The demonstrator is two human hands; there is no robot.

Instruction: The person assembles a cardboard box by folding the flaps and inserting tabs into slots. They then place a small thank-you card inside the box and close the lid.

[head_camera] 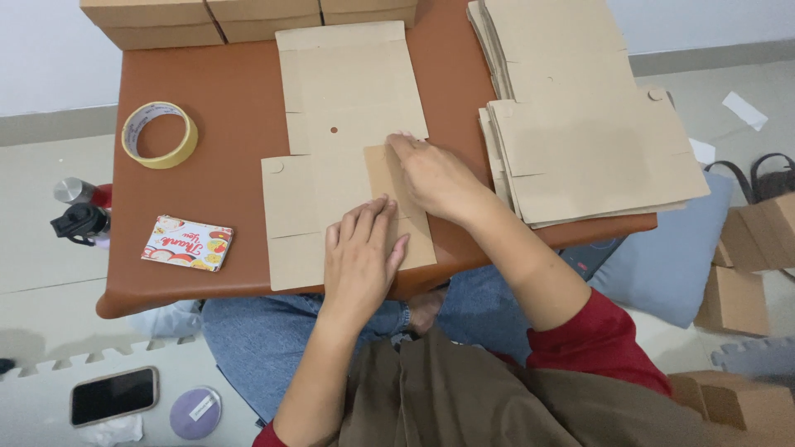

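Note:
A flat die-cut cardboard box blank (348, 108) lies in the middle of the brown table (232, 108). My left hand (360, 257) rests flat on its near part, fingers together and pointing away. My right hand (435, 175) presses a folded flap (383, 170) of the blank down, fingertips at the flap's far edge. Neither hand grips anything; both lie palm down on the cardboard.
A stack of flat blanks (580, 132) fills the table's right side. Folded boxes (248, 16) line the far edge. A tape roll (160, 134) and a colourful card pack (187, 243) lie at left. Phone (113, 395), bottles (81, 211) and a blue cushion (675, 265) are on the floor.

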